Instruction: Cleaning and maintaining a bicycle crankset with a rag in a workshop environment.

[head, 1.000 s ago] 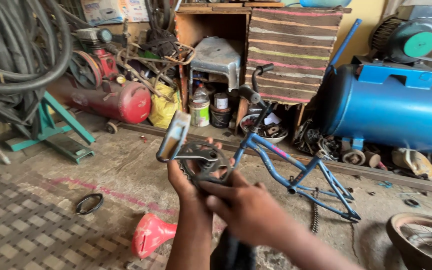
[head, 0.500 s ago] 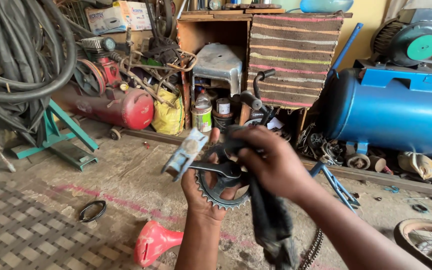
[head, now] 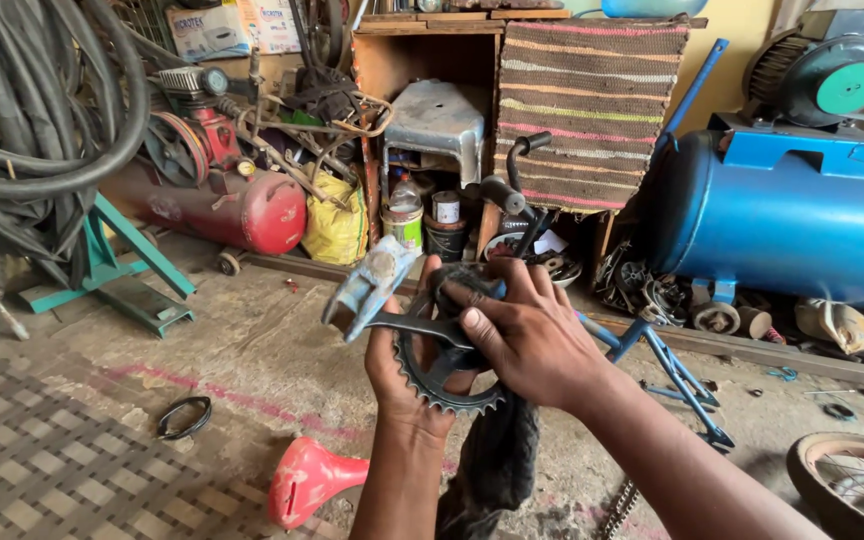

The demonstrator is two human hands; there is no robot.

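My left hand (head: 400, 375) holds up a black toothed bicycle chainring (head: 439, 372) with its crank arm, and a pale blue pedal (head: 367, 283) juts from the crank's upper left end. My right hand (head: 527, 335) presses a dark rag (head: 497, 460) against the crank centre, fingers curled over it. The rag hangs down below both hands. Behind the hands lies a blue bicycle frame (head: 667, 365) on the concrete floor, with black handlebars (head: 512, 190) sticking up.
A red saddle (head: 307, 480) lies on the floor below my hands, a black rubber ring (head: 184, 417) to its left. A red compressor tank (head: 222, 205), blue compressor tank (head: 787, 225), green stand (head: 117, 270), hanging hoses (head: 27, 110), a wheel (head: 857, 485) and a chain (head: 617, 510) surround the spot.
Over the last second my right hand has moved up from below onto the crank with the rag. The chainring has shifted slightly and now sits more upright in my left hand.
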